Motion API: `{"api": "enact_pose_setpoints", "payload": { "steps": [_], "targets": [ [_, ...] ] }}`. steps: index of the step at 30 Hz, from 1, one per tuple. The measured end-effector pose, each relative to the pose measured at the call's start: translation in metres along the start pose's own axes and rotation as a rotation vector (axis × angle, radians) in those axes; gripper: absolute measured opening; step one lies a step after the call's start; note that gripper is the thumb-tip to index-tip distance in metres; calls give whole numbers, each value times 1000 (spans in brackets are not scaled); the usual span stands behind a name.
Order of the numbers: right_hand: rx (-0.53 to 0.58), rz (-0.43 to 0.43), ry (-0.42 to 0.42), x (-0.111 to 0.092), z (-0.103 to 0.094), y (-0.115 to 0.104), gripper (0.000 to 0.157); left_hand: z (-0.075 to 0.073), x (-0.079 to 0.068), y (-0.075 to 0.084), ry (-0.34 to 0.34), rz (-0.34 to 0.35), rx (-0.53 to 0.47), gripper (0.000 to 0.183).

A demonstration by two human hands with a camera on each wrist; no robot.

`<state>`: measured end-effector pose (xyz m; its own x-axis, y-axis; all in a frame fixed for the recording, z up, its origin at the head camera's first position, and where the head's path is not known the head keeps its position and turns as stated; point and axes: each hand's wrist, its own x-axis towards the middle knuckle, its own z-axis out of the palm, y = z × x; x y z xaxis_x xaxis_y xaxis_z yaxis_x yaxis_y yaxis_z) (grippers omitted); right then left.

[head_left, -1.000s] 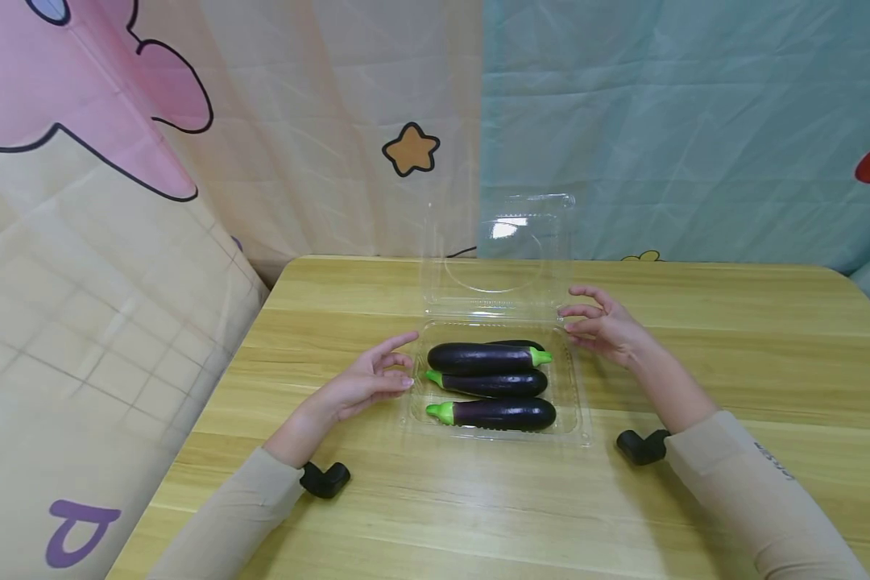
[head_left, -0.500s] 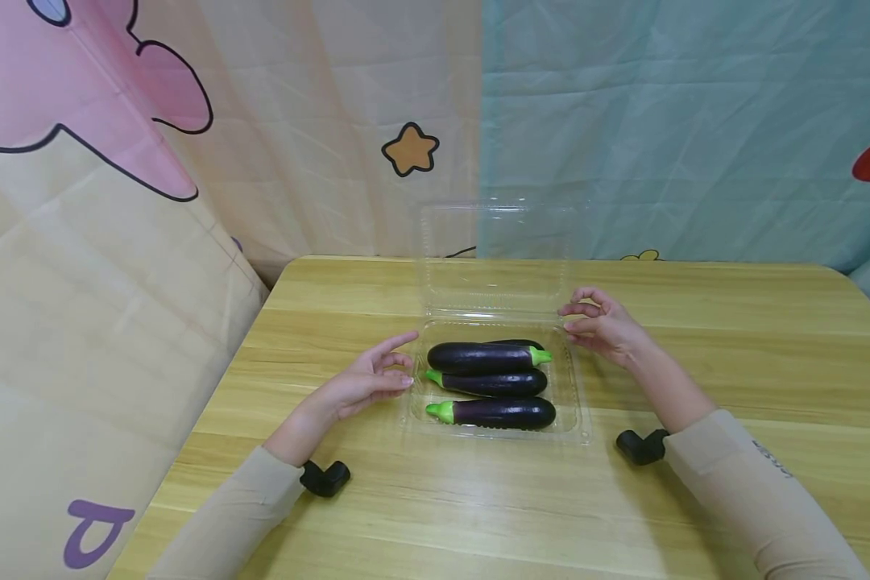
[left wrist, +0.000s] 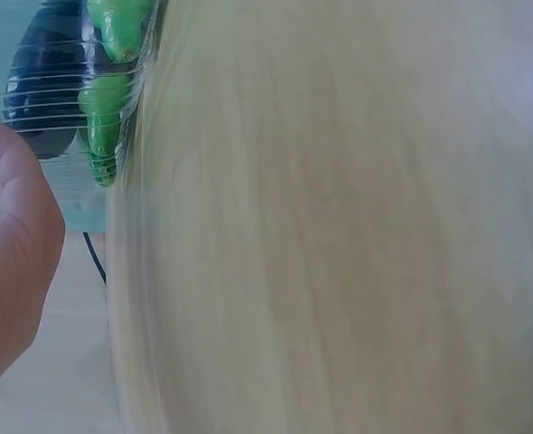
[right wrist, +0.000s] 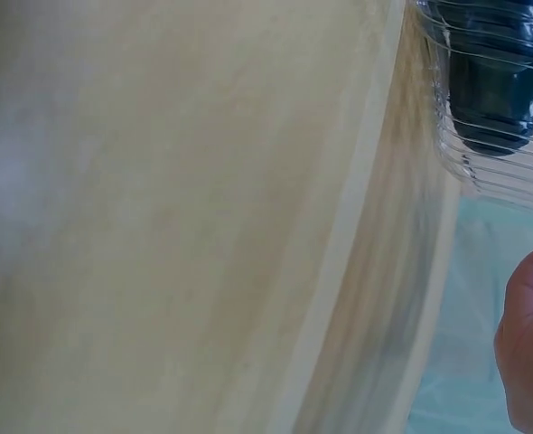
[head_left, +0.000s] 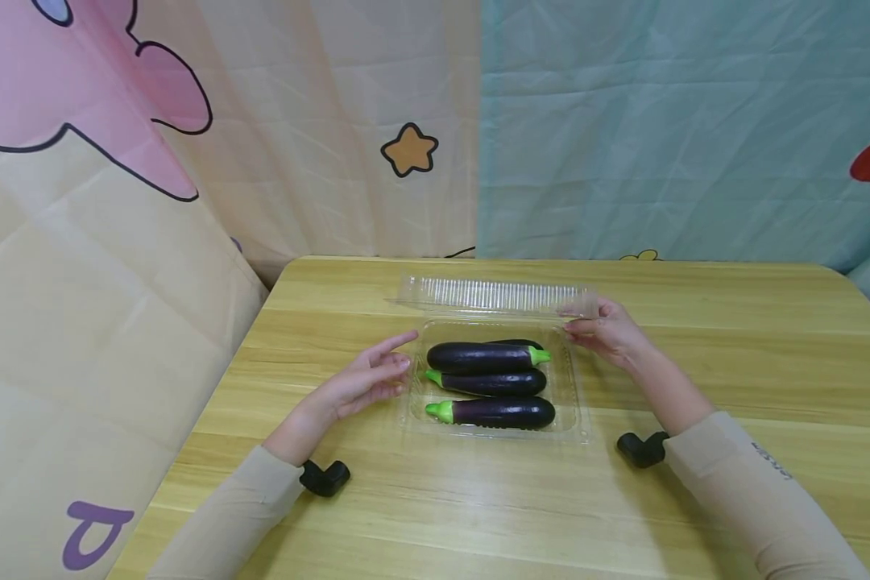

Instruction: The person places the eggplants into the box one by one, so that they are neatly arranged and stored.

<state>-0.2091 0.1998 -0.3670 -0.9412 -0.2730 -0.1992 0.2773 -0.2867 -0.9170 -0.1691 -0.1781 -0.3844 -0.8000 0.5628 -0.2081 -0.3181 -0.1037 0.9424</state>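
Observation:
Several dark eggplants with green stems, among them a front eggplant (head_left: 503, 412), lie in a transparent plastic clamshell box (head_left: 567, 403) in the head view. Its ribbed lid (head_left: 493, 295) leans forward from the back hinge and shows almost edge-on. My left hand (head_left: 362, 383) is at the box's left side, index finger extended along the rim; whether it touches cannot be told. My right hand (head_left: 612, 332) is at the back right corner, fingers loosely bent, partly behind the see-through lid. In the right wrist view, that hand (right wrist: 530, 339) shows only in part, below the box wall (right wrist: 510, 185).
The box stands on a wooden table (head_left: 478, 507) with a patterned cloth (head_left: 319, 145) hanging behind it and another at the left. Black wrist mounts (head_left: 326, 478) sit at both sleeve cuffs, close above the tabletop.
The lid stood upright behind the box and has now swung forward and lower, over the right fingertips. The left fingers have shifted slightly. The eggplants stay in place.

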Motion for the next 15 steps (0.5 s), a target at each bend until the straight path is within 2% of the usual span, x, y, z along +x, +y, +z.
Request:
{"api": "enact_pose_setpoints", "payload": {
  "steps": [3, 8, 15],
  "targets": [
    [-45, -22, 5, -1, -1, 2, 35, 1, -1, 1, 4, -5, -21, 56],
    [-242, -89, 12, 0, -5, 5, 42, 4, -1, 5, -1, -10, -68, 54],
    [-275, -117, -29, 2, -8, 9, 43, 6, -1, 11, 22, -47, -21, 60]
  ]
}}
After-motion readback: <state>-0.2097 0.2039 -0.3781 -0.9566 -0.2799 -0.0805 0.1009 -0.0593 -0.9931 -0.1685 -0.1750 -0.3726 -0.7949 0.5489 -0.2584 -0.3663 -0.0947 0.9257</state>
